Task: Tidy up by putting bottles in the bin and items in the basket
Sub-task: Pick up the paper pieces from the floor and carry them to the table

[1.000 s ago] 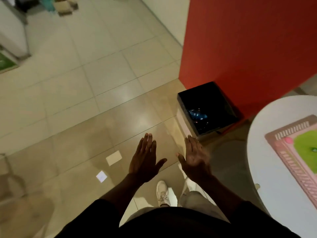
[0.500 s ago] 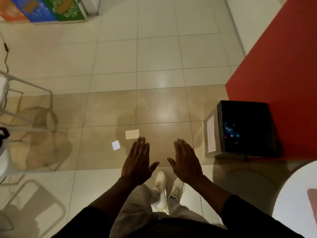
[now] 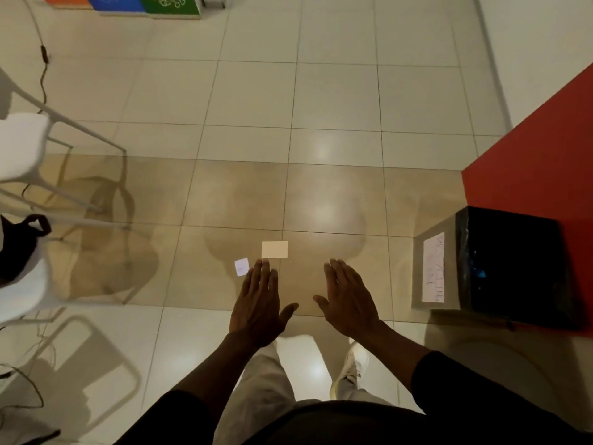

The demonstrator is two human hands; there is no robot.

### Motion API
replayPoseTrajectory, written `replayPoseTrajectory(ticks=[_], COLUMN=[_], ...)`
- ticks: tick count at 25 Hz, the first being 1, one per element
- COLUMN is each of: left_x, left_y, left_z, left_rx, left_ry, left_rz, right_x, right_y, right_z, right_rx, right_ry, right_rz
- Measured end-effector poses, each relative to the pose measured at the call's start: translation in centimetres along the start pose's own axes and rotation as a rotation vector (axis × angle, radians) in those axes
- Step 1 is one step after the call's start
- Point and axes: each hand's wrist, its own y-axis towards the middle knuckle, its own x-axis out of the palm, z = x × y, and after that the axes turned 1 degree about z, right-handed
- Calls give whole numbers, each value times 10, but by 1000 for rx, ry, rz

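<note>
Tiled floor [image 3: 337, 101] fills the view. Fingers [image 3: 264, 274] on both hands are straight, close together and hold nothing. The left hand [image 3: 258, 306] and right hand [image 3: 349, 303] hover palm-down, side by side. Just beyond the left fingertips lie a card [image 3: 274, 249] and a slip [image 3: 241, 266]. The black-lined bin [image 3: 451, 239] stands at right against the red wall [image 3: 545, 155].

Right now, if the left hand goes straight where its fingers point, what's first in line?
The tan card, just past the fingertips of the left hand in the picture. The card lies on the floor and the hand seems well above it, so it would probably pass over.
</note>
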Motion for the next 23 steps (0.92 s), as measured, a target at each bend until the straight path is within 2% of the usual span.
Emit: replayPoseTrajectory(ticks=[10, 14, 23], left_x=[-18, -11, 17], left_y=[46, 65, 121], left_z=[-173, -194, -200], left_rx=[87, 75, -120], left_ry=[25, 10, -97], left_rz=[-108, -155, -194], right_x=[29, 34, 83], right_y=[84, 117, 240], right_z=[-101, -106, -78], right_rx=[172, 149, -54], right_ry=[-38, -60, -142], right_rz=[-104, -136, -303])
